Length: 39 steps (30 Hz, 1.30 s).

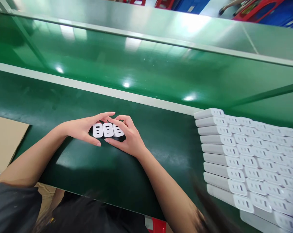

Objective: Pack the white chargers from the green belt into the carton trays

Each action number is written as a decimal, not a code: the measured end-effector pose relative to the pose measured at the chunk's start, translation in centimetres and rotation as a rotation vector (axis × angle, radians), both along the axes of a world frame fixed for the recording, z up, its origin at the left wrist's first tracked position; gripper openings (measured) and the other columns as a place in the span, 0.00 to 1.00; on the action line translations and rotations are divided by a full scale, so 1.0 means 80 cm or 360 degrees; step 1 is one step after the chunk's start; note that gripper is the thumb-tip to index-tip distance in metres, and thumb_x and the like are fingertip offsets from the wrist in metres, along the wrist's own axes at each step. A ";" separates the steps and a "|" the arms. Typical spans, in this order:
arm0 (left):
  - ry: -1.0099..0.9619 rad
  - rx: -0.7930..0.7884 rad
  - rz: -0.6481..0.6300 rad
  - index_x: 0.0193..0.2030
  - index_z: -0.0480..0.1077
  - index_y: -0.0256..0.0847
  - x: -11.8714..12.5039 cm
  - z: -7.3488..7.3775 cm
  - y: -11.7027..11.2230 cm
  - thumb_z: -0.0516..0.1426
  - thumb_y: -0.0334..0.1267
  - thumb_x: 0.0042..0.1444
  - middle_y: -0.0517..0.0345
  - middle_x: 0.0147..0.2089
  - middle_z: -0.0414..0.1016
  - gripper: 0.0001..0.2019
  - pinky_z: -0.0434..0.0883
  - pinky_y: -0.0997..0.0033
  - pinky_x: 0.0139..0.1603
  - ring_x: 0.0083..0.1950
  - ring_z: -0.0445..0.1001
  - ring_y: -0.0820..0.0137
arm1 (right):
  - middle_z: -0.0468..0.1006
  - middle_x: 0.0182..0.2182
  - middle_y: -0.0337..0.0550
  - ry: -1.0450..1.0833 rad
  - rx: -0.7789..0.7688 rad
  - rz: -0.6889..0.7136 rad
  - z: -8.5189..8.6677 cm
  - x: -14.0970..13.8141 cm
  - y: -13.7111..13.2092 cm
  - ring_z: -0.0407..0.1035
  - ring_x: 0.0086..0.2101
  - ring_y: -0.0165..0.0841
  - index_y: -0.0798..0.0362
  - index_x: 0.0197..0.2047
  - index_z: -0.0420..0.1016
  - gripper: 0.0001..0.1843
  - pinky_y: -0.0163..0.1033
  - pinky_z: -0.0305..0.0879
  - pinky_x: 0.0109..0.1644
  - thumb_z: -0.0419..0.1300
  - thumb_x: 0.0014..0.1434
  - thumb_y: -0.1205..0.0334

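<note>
As seen from the head camera, grips three white plastic charger blocks (107, 130) between both bare hands, just over the dark green matte bench top (93, 168), left of centre. Presses the left hand (84, 129) against the left end of the row, with fingers arched over the far side and thumb along the near side, half-closed and touching the leftmost block. Mirrors that with the right hand (128, 139) at the right end, with fingers curled over the top and thumb at the near edge, closed onto the rightmost block. Holds the blocks side by side, touching, slotted faces turned to the camera. Cannot tell whether resting on the bench or lifted just off it.

Shows a large stack of matching white charger blocks (245, 161) at right, laid in neat overlapping rows, well apart from the hands. Shows a pale strip (88, 86) beyond the hands, splitting the bench from a glossy green conveyor belt (146, 61). Catches a flat brown cardboard sheet (3, 142) at the left edge, beside the left forearm. Catches dark clothing (12, 207) along the bottom, and blurred red and blue crates (258, 9) at the top edge.
</note>
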<state>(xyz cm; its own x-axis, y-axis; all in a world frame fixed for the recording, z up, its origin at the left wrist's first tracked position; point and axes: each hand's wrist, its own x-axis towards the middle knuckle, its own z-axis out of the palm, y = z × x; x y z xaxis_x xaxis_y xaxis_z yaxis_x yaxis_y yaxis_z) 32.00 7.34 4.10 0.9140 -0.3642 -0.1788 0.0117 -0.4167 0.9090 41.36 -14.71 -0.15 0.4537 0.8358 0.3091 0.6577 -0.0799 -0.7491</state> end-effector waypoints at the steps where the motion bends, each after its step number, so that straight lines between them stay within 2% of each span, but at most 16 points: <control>1: 0.0004 0.0002 -0.0008 0.74 0.39 0.51 0.000 0.000 0.000 0.66 0.43 0.50 0.47 0.66 0.63 0.51 0.70 0.60 0.58 0.61 0.69 0.60 | 0.64 0.50 0.45 0.0026 0.0013 -0.0014 0.000 0.000 0.000 0.66 0.39 0.36 0.40 0.60 0.67 0.30 0.45 0.72 0.42 0.68 0.56 0.54; 3: -0.0010 -0.0006 -0.0029 0.74 0.39 0.52 0.000 -0.002 0.001 0.66 0.43 0.50 0.48 0.65 0.63 0.51 0.70 0.60 0.58 0.61 0.68 0.60 | 0.63 0.51 0.45 0.0047 0.0085 -0.0054 0.001 0.001 -0.001 0.65 0.37 0.35 0.41 0.56 0.70 0.27 0.47 0.72 0.44 0.70 0.54 0.53; 6: -0.0069 -0.0035 -0.0057 0.74 0.39 0.53 0.000 -0.007 0.005 0.67 0.42 0.49 0.49 0.64 0.64 0.51 0.67 0.57 0.61 0.62 0.67 0.61 | 0.62 0.50 0.47 0.0050 0.0307 -0.0146 0.003 0.005 0.000 0.65 0.40 0.38 0.44 0.52 0.69 0.27 0.48 0.71 0.45 0.70 0.51 0.48; 9: -0.0098 -0.0019 -0.0046 0.73 0.40 0.52 0.001 -0.013 0.010 0.67 0.43 0.49 0.48 0.65 0.64 0.51 0.63 0.53 0.65 0.65 0.64 0.61 | 0.63 0.47 0.47 0.0128 0.0593 -0.0331 0.010 0.014 0.002 0.65 0.41 0.38 0.44 0.53 0.63 0.26 0.45 0.70 0.40 0.62 0.57 0.43; 12: -0.0091 0.0060 -0.0009 0.73 0.40 0.52 0.000 -0.013 0.011 0.66 0.45 0.50 0.48 0.67 0.62 0.50 0.61 0.53 0.66 0.66 0.62 0.62 | 0.64 0.44 0.45 0.0193 0.0665 -0.0565 0.034 0.022 -0.008 0.66 0.40 0.38 0.44 0.55 0.58 0.25 0.45 0.70 0.40 0.56 0.61 0.40; 16: -0.0129 0.0250 0.0005 0.74 0.40 0.51 -0.005 0.000 0.008 0.65 0.48 0.50 0.47 0.67 0.62 0.50 0.63 0.56 0.63 0.66 0.63 0.61 | 0.65 0.46 0.48 0.0083 0.0665 -0.0790 0.078 0.002 -0.063 0.68 0.44 0.43 0.43 0.57 0.57 0.27 0.48 0.72 0.42 0.57 0.61 0.40; 18: -0.0182 0.0390 0.0018 0.74 0.40 0.50 -0.008 0.007 0.005 0.64 0.50 0.50 0.46 0.67 0.62 0.50 0.64 0.58 0.62 0.65 0.63 0.60 | 0.66 0.47 0.49 -0.0029 0.0678 -0.0899 0.086 -0.025 -0.108 0.68 0.45 0.44 0.43 0.58 0.59 0.27 0.48 0.73 0.42 0.60 0.61 0.43; 20: -0.0228 0.0519 0.0055 0.74 0.40 0.49 -0.010 0.011 -0.001 0.63 0.52 0.51 0.47 0.67 0.62 0.49 0.65 0.60 0.61 0.64 0.64 0.60 | 0.67 0.48 0.50 -0.0095 0.0660 -0.1049 0.074 -0.060 -0.158 0.69 0.45 0.44 0.44 0.59 0.61 0.26 0.47 0.73 0.42 0.62 0.61 0.48; 23: -0.0277 0.0679 0.0101 0.74 0.42 0.48 -0.011 0.011 -0.017 0.59 0.55 0.55 0.47 0.64 0.65 0.45 0.67 0.62 0.58 0.61 0.68 0.59 | 0.69 0.49 0.50 -0.0031 0.0528 -0.1325 0.030 -0.110 -0.229 0.70 0.45 0.41 0.45 0.60 0.64 0.25 0.46 0.73 0.43 0.63 0.61 0.54; 25: -0.0344 0.0755 0.0142 0.73 0.43 0.47 -0.011 0.009 -0.028 0.57 0.56 0.57 0.47 0.62 0.66 0.42 0.66 0.61 0.58 0.59 0.69 0.59 | 0.70 0.48 0.48 -0.0041 0.0381 -0.1554 -0.001 -0.134 -0.267 0.70 0.43 0.39 0.47 0.59 0.66 0.25 0.45 0.73 0.43 0.65 0.60 0.54; 27: -0.0422 0.0800 0.0226 0.73 0.44 0.46 -0.009 0.005 -0.039 0.56 0.57 0.58 0.47 0.60 0.67 0.41 0.66 0.59 0.58 0.58 0.69 0.57 | 0.71 0.46 0.48 -0.0119 0.0252 -0.1779 -0.020 -0.146 -0.294 0.69 0.40 0.38 0.49 0.56 0.69 0.25 0.45 0.72 0.42 0.66 0.58 0.52; 29: -0.0449 0.0842 0.0311 0.72 0.44 0.49 -0.006 0.000 -0.047 0.54 0.59 0.59 0.48 0.59 0.66 0.40 0.65 0.55 0.59 0.59 0.68 0.55 | 0.71 0.46 0.48 -0.0167 0.0213 -0.1921 -0.026 -0.147 -0.309 0.69 0.39 0.37 0.50 0.55 0.69 0.25 0.45 0.72 0.42 0.67 0.58 0.51; 31: -0.0451 0.0879 0.0395 0.72 0.43 0.53 -0.003 -0.004 -0.053 0.52 0.61 0.59 0.50 0.58 0.66 0.38 0.64 0.52 0.58 0.57 0.68 0.53 | 0.71 0.45 0.48 -0.0174 0.0255 -0.1949 -0.022 -0.142 -0.313 0.69 0.38 0.36 0.51 0.55 0.69 0.25 0.44 0.72 0.42 0.66 0.58 0.51; 34: -0.0493 0.0872 0.0519 0.71 0.43 0.60 -0.001 -0.004 -0.057 0.54 0.62 0.58 0.55 0.59 0.67 0.38 0.65 0.55 0.54 0.54 0.69 0.53 | 0.71 0.46 0.48 -0.0238 0.0301 -0.1943 -0.012 -0.132 -0.308 0.69 0.39 0.35 0.52 0.55 0.68 0.24 0.43 0.72 0.42 0.66 0.59 0.52; 36: -0.0511 0.0887 0.0514 0.70 0.43 0.62 -0.001 -0.001 -0.058 0.56 0.59 0.57 0.58 0.59 0.68 0.38 0.66 0.59 0.50 0.54 0.69 0.52 | 0.71 0.45 0.49 -0.0292 0.0266 -0.2006 -0.010 -0.125 -0.307 0.69 0.39 0.35 0.52 0.55 0.69 0.24 0.43 0.72 0.42 0.66 0.59 0.51; 39: -0.0541 0.1004 0.0442 0.68 0.50 0.61 0.000 0.003 -0.060 0.55 0.57 0.59 0.58 0.59 0.69 0.32 0.67 0.61 0.47 0.54 0.69 0.52 | 0.70 0.43 0.49 -0.0291 0.0233 -0.2158 -0.014 -0.112 -0.313 0.69 0.34 0.34 0.54 0.52 0.70 0.24 0.45 0.73 0.40 0.65 0.58 0.48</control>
<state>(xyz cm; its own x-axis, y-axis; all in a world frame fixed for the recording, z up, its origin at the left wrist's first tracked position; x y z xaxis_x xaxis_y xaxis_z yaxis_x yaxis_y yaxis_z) 31.97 2.51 4.31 0.9989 -0.0356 0.0307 -0.0459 -0.8802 0.4724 32.37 -39.74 -1.27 0.8241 -0.2693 0.4982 0.2181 -0.6610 -0.7180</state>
